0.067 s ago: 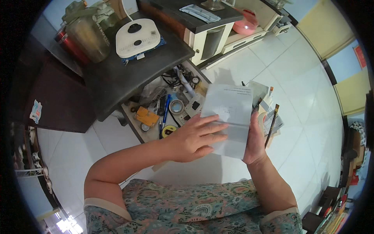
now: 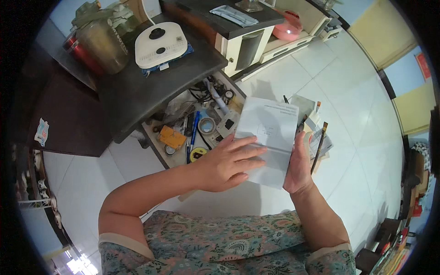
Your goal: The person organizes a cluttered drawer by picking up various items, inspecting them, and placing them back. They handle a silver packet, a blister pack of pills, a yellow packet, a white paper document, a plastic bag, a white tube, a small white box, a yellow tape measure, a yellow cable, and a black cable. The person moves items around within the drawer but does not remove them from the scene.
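Note:
A white folded paper (image 2: pixel 268 121) with a crease across it and some print on its upper half is in front of me. My left hand (image 2: pixel 227 165) lies flat on its lower left part, fingers spread. Along the right edge, my right hand (image 2: pixel 300 167) holds the paper, thumb up and the other fingers hidden behind it. A tan curved piece (image 2: pixel 307 137) shows beside that thumb. Just right of the hand is a long dark paintbrush (image 2: pixel 319 147). Printed papers (image 2: pixel 323 142) and a second brush (image 2: pixel 318 106) show behind; whether the hand also holds these I cannot tell.
An open drawer (image 2: pixel 156 149) at left holds a tape roll (image 2: pixel 206 125), blue pen (image 2: pixel 195 128), orange packet (image 2: pixel 172 137), yellow tape measure (image 2: pixel 198 153) and cables. Above it, a dark tabletop (image 2: pixel 169 87) carries a white appliance (image 2: pixel 161 45) and jars (image 2: pixel 103 48). Tiled floor (image 2: pixel 348 183) lies right.
The paper has tilted slightly, and both hands have shifted a touch to the left with it. Otherwise the grip looks the same.

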